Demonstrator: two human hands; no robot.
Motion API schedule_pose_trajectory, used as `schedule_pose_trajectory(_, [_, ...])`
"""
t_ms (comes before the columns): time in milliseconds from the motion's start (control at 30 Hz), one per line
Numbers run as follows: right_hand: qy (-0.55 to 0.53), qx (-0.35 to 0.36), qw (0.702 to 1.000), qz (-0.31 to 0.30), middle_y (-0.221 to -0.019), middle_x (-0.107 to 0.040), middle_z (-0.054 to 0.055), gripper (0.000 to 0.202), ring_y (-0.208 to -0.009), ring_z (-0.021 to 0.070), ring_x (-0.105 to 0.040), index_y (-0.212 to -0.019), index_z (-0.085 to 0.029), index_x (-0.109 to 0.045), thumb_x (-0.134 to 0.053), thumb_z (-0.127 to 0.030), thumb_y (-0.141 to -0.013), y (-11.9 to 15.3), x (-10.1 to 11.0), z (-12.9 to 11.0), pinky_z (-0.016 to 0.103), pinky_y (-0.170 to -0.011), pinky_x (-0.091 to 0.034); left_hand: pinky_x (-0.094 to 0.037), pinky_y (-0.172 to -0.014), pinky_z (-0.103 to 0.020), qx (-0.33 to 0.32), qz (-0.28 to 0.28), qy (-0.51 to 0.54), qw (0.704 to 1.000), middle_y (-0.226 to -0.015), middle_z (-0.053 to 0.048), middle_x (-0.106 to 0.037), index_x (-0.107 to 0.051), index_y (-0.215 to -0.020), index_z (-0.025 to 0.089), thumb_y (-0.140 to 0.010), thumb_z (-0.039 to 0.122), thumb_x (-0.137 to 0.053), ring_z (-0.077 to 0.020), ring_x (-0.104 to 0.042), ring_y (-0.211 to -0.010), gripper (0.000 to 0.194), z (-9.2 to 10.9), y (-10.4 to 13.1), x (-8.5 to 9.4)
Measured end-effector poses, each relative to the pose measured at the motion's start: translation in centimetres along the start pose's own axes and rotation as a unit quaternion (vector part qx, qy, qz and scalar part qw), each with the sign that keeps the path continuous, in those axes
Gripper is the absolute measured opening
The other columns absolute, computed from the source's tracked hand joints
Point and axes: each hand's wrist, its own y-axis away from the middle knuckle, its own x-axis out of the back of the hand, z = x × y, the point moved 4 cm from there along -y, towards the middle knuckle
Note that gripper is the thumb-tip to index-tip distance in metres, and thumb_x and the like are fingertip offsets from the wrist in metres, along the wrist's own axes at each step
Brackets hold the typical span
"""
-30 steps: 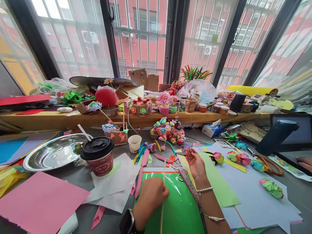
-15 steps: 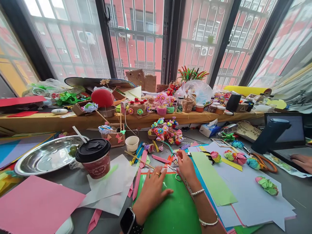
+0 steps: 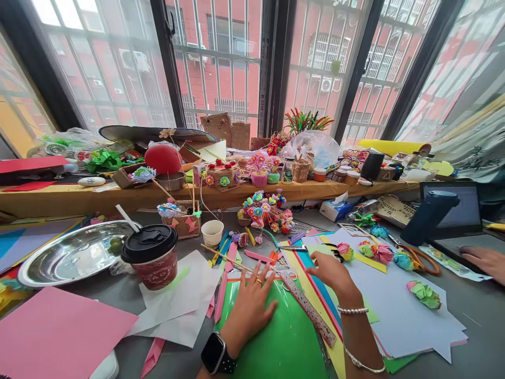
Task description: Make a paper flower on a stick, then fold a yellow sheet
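The green sheet (image 3: 284,337) runs off the bottom edge of the view, so its full shape cannot be told; it is glossy and bowed, lying on the worktop (image 3: 479,316) right in front of the person. The left hand (image 3: 252,302) rests flat on its upper part, fingers (image 3: 258,276) spread open and gripping nothing, a ring on one and a dark smartwatch on the wrist. Part of the sheet lies hidden beneath that palm.

The right hand (image 3: 331,271) lies knuckles-up on a stack of loose paper sheets (image 3: 398,310) just right of the green one — its fingertips curl down out of sight, so whether they pinch anything cannot be told. Beaded and metal bracelets circle the wrist. A patterned ruler (image 3: 310,310) slants between the two hands, one end disappearing near small scissors (image 3: 290,275) that are hard to make out among coloured strips.

To the left stand a red paper cup (image 3: 152,258) with a black plastic lid and a shiny round steel tray (image 3: 73,255). A flat pink sheet (image 3: 55,337) is cut off at the lower left. At the right edge, another person's hand (image 3: 483,260) shows only in part beside a laptop (image 3: 460,210).
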Motion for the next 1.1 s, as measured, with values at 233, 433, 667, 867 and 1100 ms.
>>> schedule_pose_trajectory(233, [0.052, 0.046, 0.993, -0.093, -0.094, -0.063, 0.011, 0.034, -0.089, 0.0284, -0.056, -0.085, -0.017, -0.062, -0.068, -0.028, -0.054, 2.3, -2.1, -0.2, 0.034, -0.072, -0.041, -0.014, -0.101, -0.052, -0.146, -0.017, 0.057, 0.988, -0.139, -0.001, -0.025, -0.016, -0.133, 0.029, -0.087, 0.041, -0.027, -0.023, -0.017, -0.128, 0.049, 3.6, 0.6, -1.3])
schedule_pose_trajectory(433, [0.008, 0.061, 0.993, -0.104, -0.13, -0.039, 0.012, 0.064, -0.12, 0.0302, -0.031, -0.114, -0.023, -0.05, -0.068, -0.032, -0.054, 5.6, -3.2, 1.1, 0.051, -0.094, -0.022, -0.01, -0.101, -0.054, -0.148, -0.042, 0.067, 0.986, -0.139, -0.004, -0.022, -0.02, -0.132, 0.026, -0.083, 0.054, -0.022, -0.024, -0.013, -0.128, 0.056, 3.6, 0.7, -2.3])
schedule_pose_trajectory(667, [0.021, 0.135, 0.982, -0.131, -0.141, -0.015, 0.008, 0.093, -0.128, 0.0294, -0.005, -0.131, -0.027, -0.027, -0.066, -0.054, -0.051, 8.8, -4.4, 4.1, 0.053, -0.099, 0.001, -0.01, -0.101, -0.054, -0.133, -0.036, 0.063, 0.988, -0.139, -0.003, -0.023, -0.022, -0.132, 0.027, -0.083, 0.055, -0.02, -0.024, -0.015, -0.128, 0.056, 2.7, 1.0, -2.0])
schedule_pose_trajectory(867, [0.084, 0.166, 0.978, -0.099, -0.14, -0.016, 0.006, 0.094, -0.128, 0.0271, -0.008, -0.134, -0.023, -0.017, -0.055, -0.063, -0.058, 9.1, -5.0, 5.1, 0.05, -0.101, -0.002, -0.013, -0.101, -0.053, -0.119, -0.043, 0.04, 0.991, -0.139, -0.004, -0.023, -0.023, -0.132, 0.025, -0.083, 0.055, -0.019, -0.0255, -0.017, -0.127, 0.057, 1.1, 1.8, -1.5])
schedule_pose_trajectory(1100, [0.079, 0.168, 0.979, -0.084, -0.139, -0.021, 0.005, 0.082, -0.128, 0.0253, -0.013, -0.132, -0.021, -0.024, -0.042, -0.068, -0.066, 9.0, -4.8, 4.8, 0.05, -0.101, -0.006, -0.012, -0.101, -0.052, -0.109, -0.04, 0.045, 0.992, -0.139, -0.004, -0.024, -0.025, -0.131, 0.026, -0.082, 0.056, -0.022, -0.0247, -0.016, -0.128, 0.058, 0.9, 1.9, -1.3])
